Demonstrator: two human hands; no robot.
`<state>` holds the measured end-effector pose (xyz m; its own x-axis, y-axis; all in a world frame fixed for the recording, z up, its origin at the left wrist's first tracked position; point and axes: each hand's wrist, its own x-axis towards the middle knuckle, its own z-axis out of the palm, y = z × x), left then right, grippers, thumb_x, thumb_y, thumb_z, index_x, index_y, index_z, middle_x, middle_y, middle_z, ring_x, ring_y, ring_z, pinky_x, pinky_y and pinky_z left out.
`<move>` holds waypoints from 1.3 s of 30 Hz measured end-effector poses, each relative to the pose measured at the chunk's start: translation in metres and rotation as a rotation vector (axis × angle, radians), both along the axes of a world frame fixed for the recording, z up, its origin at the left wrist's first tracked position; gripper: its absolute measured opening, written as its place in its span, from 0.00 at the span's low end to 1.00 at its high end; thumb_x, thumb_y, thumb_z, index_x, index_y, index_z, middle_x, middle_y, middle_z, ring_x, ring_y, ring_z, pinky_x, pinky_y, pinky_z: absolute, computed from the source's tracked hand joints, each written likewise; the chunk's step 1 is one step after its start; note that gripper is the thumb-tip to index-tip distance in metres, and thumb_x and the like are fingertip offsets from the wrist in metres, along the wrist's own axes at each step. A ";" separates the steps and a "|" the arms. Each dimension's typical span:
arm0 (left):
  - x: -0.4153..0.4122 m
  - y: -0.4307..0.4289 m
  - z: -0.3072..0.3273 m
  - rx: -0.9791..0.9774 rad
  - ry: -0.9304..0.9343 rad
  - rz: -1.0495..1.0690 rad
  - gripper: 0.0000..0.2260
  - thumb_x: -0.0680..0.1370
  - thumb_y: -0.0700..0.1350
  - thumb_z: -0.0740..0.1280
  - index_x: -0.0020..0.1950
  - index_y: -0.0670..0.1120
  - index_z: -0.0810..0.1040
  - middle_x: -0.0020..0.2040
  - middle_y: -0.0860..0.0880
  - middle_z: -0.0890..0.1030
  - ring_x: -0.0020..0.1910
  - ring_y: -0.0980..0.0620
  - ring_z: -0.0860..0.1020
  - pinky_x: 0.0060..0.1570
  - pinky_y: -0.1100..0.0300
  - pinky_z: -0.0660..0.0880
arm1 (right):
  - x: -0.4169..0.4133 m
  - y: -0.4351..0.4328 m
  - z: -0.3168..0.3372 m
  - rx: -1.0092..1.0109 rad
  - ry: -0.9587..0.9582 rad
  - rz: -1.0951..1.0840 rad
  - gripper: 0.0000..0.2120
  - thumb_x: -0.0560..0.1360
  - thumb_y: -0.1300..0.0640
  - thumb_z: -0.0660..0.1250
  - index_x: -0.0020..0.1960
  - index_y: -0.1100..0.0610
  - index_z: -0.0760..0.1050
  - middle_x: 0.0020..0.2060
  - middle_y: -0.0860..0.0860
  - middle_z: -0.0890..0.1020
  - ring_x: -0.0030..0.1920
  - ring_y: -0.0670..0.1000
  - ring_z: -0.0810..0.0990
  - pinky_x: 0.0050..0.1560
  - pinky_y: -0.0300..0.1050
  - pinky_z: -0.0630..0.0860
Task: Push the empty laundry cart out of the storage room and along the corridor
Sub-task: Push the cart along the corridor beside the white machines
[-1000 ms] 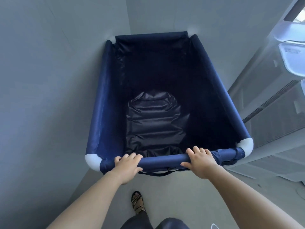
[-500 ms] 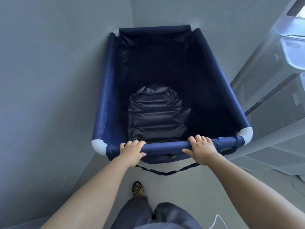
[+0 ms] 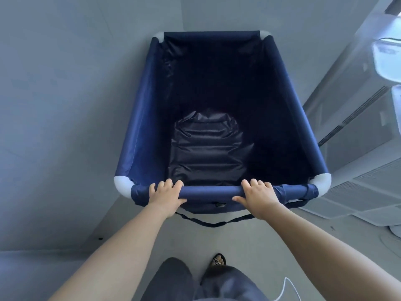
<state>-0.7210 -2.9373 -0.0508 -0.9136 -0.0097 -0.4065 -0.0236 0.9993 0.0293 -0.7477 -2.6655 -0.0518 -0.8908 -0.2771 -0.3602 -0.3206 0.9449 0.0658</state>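
Observation:
A navy fabric laundry cart [image 3: 141, 118] with white corner joints fills the middle of the head view, its far end set into a corner of grey walls. Its inside holds only dark, crumpled lining. My left hand [image 3: 166, 197] grips the near padded rail [image 3: 211, 190] left of centre. My right hand [image 3: 259, 197] grips the same rail right of centre. A black strap [image 3: 213, 223] hangs in a loop under the rail.
A grey wall [image 3: 65, 105] runs close along the cart's left side and another stands behind its far end. On the right stand white shelving and louvred units [image 3: 358, 131], close to the cart's right edge. Grey floor [image 3: 249, 242] and my legs lie below.
The cart has shifted away from the left wall, and its far white corners now show. Both hands keep their grip on the rail. My feet have stepped.

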 end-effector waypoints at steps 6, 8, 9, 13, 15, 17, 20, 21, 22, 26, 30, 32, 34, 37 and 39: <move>0.035 -0.005 0.000 0.035 -0.010 -0.041 0.16 0.78 0.58 0.59 0.63 0.54 0.64 0.56 0.49 0.70 0.57 0.47 0.68 0.65 0.47 0.58 | 0.043 -0.004 0.003 0.030 -0.011 -0.031 0.27 0.76 0.34 0.49 0.60 0.54 0.65 0.54 0.53 0.75 0.55 0.55 0.74 0.56 0.49 0.67; 0.046 -0.009 0.000 0.037 0.001 -0.057 0.15 0.78 0.58 0.59 0.62 0.54 0.65 0.55 0.50 0.71 0.57 0.48 0.68 0.64 0.48 0.59 | 0.058 -0.007 0.003 0.037 -0.018 -0.050 0.27 0.76 0.34 0.49 0.60 0.54 0.64 0.54 0.54 0.75 0.55 0.55 0.73 0.57 0.49 0.67; 0.052 -0.011 0.001 0.036 0.005 -0.070 0.15 0.78 0.58 0.59 0.61 0.54 0.65 0.54 0.50 0.72 0.56 0.48 0.69 0.63 0.48 0.60 | 0.066 -0.009 0.004 0.039 -0.023 -0.063 0.27 0.76 0.34 0.49 0.61 0.54 0.64 0.55 0.54 0.75 0.56 0.55 0.73 0.57 0.49 0.66; 0.077 -0.020 0.004 0.043 -0.012 -0.128 0.15 0.78 0.59 0.59 0.60 0.53 0.66 0.55 0.49 0.73 0.57 0.47 0.70 0.60 0.49 0.61 | 0.107 -0.020 0.002 0.040 -0.016 -0.143 0.27 0.76 0.34 0.48 0.62 0.54 0.63 0.55 0.53 0.73 0.56 0.55 0.72 0.59 0.48 0.66; 0.093 -0.025 0.003 0.055 -0.013 -0.151 0.15 0.78 0.58 0.59 0.61 0.53 0.66 0.55 0.49 0.73 0.58 0.47 0.70 0.61 0.48 0.61 | 0.130 -0.025 0.000 0.053 -0.005 -0.174 0.27 0.76 0.34 0.48 0.62 0.55 0.63 0.55 0.53 0.73 0.56 0.55 0.72 0.60 0.48 0.66; 0.110 -0.031 0.002 0.063 -0.016 -0.179 0.15 0.78 0.58 0.59 0.61 0.53 0.66 0.56 0.48 0.73 0.58 0.46 0.69 0.61 0.48 0.61 | 0.153 -0.029 -0.001 0.061 -0.002 -0.191 0.27 0.76 0.34 0.48 0.62 0.54 0.63 0.55 0.53 0.72 0.55 0.55 0.72 0.59 0.48 0.66; 0.133 -0.039 -0.001 0.067 -0.038 -0.226 0.15 0.78 0.58 0.59 0.62 0.53 0.65 0.56 0.48 0.72 0.58 0.46 0.68 0.61 0.47 0.60 | 0.186 -0.037 -0.003 0.049 0.008 -0.231 0.26 0.76 0.34 0.48 0.61 0.54 0.63 0.54 0.53 0.72 0.55 0.55 0.72 0.59 0.48 0.66; 0.140 -0.043 -0.002 0.065 -0.043 -0.243 0.15 0.78 0.58 0.59 0.62 0.53 0.65 0.56 0.48 0.72 0.57 0.46 0.68 0.60 0.47 0.60 | 0.197 -0.040 -0.004 0.044 0.019 -0.243 0.26 0.76 0.34 0.48 0.61 0.54 0.64 0.54 0.53 0.73 0.54 0.55 0.72 0.58 0.48 0.66; 0.147 -0.046 -0.002 0.061 -0.046 -0.257 0.16 0.78 0.58 0.59 0.62 0.53 0.65 0.56 0.48 0.71 0.57 0.46 0.68 0.60 0.47 0.60 | 0.208 -0.043 -0.006 0.039 0.031 -0.254 0.26 0.76 0.34 0.48 0.61 0.54 0.64 0.54 0.53 0.73 0.54 0.55 0.72 0.58 0.48 0.66; 0.169 -0.058 -0.002 0.052 -0.029 -0.302 0.16 0.78 0.58 0.59 0.61 0.53 0.65 0.55 0.48 0.72 0.57 0.46 0.68 0.60 0.47 0.61 | 0.242 -0.054 -0.011 -0.001 0.068 -0.295 0.25 0.76 0.34 0.50 0.59 0.53 0.65 0.51 0.52 0.73 0.52 0.54 0.72 0.58 0.48 0.66; 0.181 -0.068 -0.002 0.032 -0.016 -0.335 0.16 0.78 0.58 0.59 0.61 0.53 0.65 0.55 0.48 0.72 0.56 0.46 0.69 0.58 0.48 0.62 | 0.261 -0.059 -0.015 -0.121 0.048 -0.334 0.24 0.74 0.33 0.53 0.58 0.51 0.67 0.51 0.49 0.72 0.53 0.53 0.71 0.57 0.48 0.65; 0.183 -0.072 -0.001 0.020 -0.016 -0.352 0.16 0.77 0.59 0.59 0.61 0.52 0.65 0.55 0.48 0.72 0.55 0.46 0.69 0.58 0.48 0.62 | 0.267 -0.060 -0.017 -0.195 0.042 -0.354 0.24 0.73 0.33 0.54 0.58 0.49 0.68 0.51 0.47 0.72 0.53 0.51 0.70 0.57 0.48 0.63; 0.181 -0.073 0.000 0.015 -0.012 -0.361 0.17 0.77 0.59 0.60 0.61 0.52 0.65 0.55 0.47 0.73 0.55 0.46 0.70 0.59 0.48 0.62 | 0.271 -0.060 -0.020 -0.242 0.050 -0.351 0.23 0.73 0.33 0.54 0.59 0.47 0.68 0.52 0.46 0.72 0.54 0.51 0.69 0.56 0.48 0.62; 0.176 -0.072 0.002 0.015 -0.030 -0.360 0.17 0.78 0.58 0.60 0.61 0.52 0.65 0.56 0.47 0.73 0.57 0.46 0.69 0.60 0.48 0.62 | 0.267 -0.059 -0.019 -0.265 0.057 -0.354 0.22 0.73 0.34 0.54 0.59 0.46 0.69 0.51 0.45 0.73 0.54 0.50 0.70 0.55 0.48 0.61; 0.170 -0.069 0.004 0.017 -0.044 -0.349 0.16 0.78 0.58 0.59 0.62 0.52 0.65 0.56 0.46 0.73 0.57 0.45 0.69 0.60 0.48 0.61 | 0.260 -0.057 -0.018 -0.268 0.055 -0.353 0.21 0.73 0.34 0.55 0.58 0.46 0.69 0.50 0.44 0.72 0.52 0.50 0.70 0.54 0.47 0.61</move>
